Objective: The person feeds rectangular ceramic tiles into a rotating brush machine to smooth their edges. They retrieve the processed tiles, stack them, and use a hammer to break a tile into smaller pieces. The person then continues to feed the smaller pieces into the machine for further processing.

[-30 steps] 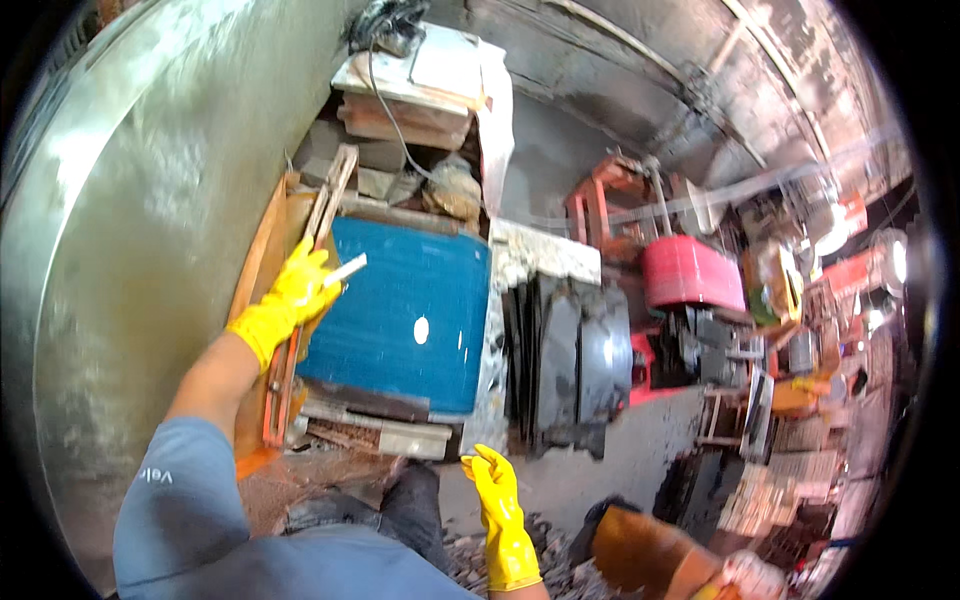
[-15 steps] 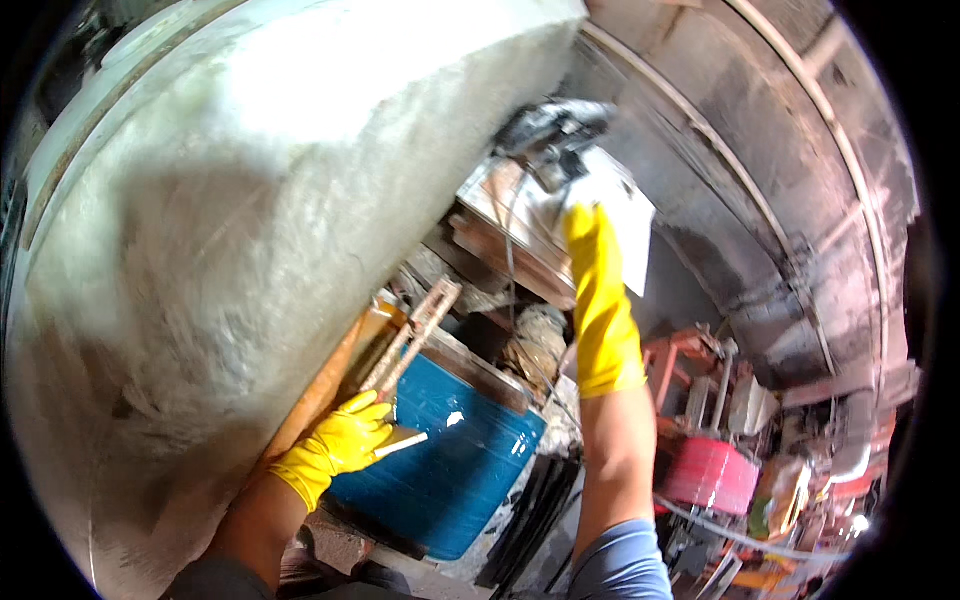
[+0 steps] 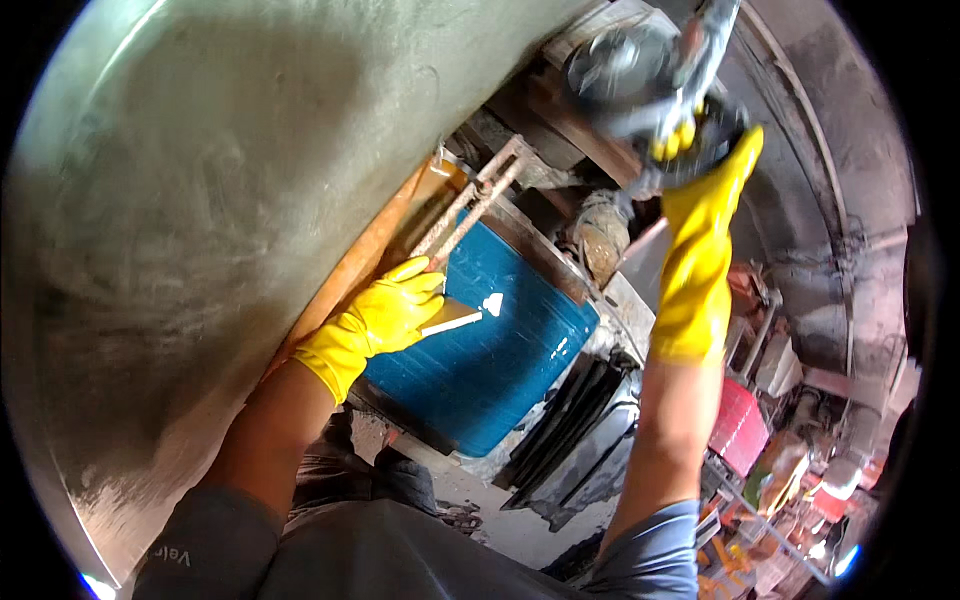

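Note:
In yellow rubber gloves, my right hand is raised at the upper right, its fingers wrapped round a dark power tool with a round black head. It looks like an angle grinder, though motion blurs it. My left hand is lower and closed on a small flat tan piece with a pale edge, like a scraper; its exact kind is unclear. That hand is over the near-left part of a blue drum. A rusty metal bracket lies just beyond its fingers.
A large smooth grey-green curved surface fills the left side, with an orange-brown strip along its edge. Black folded sheets lie right of the drum. A pink roll and assorted clutter stand farther right, below a curved wall.
My right hand has taken hold of the power tool, which was lying on a white-topped stack, and lifted it. The left hand keeps its flat piece over the drum. The view has shifted.

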A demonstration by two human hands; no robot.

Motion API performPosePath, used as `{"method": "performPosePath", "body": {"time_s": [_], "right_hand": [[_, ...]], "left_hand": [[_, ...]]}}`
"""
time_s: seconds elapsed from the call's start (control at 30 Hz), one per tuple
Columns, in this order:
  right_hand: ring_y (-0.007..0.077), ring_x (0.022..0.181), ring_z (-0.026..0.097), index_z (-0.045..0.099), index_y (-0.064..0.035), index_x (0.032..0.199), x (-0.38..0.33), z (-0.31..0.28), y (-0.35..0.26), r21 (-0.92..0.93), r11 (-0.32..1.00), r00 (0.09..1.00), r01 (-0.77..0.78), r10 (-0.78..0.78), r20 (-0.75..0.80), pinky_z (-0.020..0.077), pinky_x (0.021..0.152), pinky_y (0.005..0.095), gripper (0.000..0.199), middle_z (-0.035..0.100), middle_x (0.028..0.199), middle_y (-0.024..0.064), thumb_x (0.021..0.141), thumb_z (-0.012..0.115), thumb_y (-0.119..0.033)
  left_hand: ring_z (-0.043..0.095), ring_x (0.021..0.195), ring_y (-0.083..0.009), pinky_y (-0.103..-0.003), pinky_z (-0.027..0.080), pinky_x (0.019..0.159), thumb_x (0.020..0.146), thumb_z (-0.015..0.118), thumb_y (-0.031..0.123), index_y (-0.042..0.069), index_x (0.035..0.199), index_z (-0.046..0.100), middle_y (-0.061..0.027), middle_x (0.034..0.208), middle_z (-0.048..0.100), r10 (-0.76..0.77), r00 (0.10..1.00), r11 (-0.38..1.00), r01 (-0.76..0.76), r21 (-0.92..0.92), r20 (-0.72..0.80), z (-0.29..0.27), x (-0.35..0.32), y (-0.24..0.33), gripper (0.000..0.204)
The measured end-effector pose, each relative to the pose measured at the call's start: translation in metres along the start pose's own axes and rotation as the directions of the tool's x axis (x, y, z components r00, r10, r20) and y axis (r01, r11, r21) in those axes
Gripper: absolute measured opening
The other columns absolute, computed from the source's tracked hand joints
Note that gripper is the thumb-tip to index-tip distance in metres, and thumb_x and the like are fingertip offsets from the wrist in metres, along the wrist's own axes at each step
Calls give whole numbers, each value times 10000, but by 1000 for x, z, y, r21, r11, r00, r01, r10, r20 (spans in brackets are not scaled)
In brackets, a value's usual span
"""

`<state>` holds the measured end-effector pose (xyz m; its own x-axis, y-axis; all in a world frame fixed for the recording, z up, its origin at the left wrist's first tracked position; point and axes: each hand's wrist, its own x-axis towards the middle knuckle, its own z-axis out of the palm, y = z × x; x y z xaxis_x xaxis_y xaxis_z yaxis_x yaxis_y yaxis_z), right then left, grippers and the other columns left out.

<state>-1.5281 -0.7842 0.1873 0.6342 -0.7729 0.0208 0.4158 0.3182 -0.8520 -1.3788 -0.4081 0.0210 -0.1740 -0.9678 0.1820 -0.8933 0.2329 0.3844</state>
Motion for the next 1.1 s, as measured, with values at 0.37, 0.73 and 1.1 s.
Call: {"method": "performPosePath", "body": {"time_s": [0.37, 0.73, 1.1], "right_hand": [[293, 939, 731, 615, 89, 1305, -524, 62, -23, -205, 796, 769, -570, 429, -473, 572, 857, 395, 697, 741, 1052, 201, 940, 695, -499], [266, 813, 710, 724, 42, 1125, -646, 118, -79, -491, 306, 576, -815, 510, -639, 542, 754, 364, 514, 748, 910, 173, 794, 840, -334], [428, 895, 680, 729, 37, 1091, -621, 132, -102, -815, -30, 674, -578, 546, -498, 534, 792, 442, 564, 701, 953, 268, 755, 831, -404]], "left_hand": [[627, 973, -330, -491, 429, 1096, 885, 627, 167, 220, 1256, 729, -97, 911, 642, 217, 939, 966, -167, 197, -266, -2, 0, 11, 388], [611, 1275, -328, -519, 523, 1041, 1057, 584, 227, 11, 1457, 497, -174, 1388, 618, -546, 739, -94, 413, -906, 394, 0, -93, 151, 462], [658, 1201, -349, -500, 566, 1001, 1044, 610, 311, -33, 1443, 480, -202, 1349, 633, -488, 677, -601, 197, -775, 551, -7, -186, 201, 542]]}}
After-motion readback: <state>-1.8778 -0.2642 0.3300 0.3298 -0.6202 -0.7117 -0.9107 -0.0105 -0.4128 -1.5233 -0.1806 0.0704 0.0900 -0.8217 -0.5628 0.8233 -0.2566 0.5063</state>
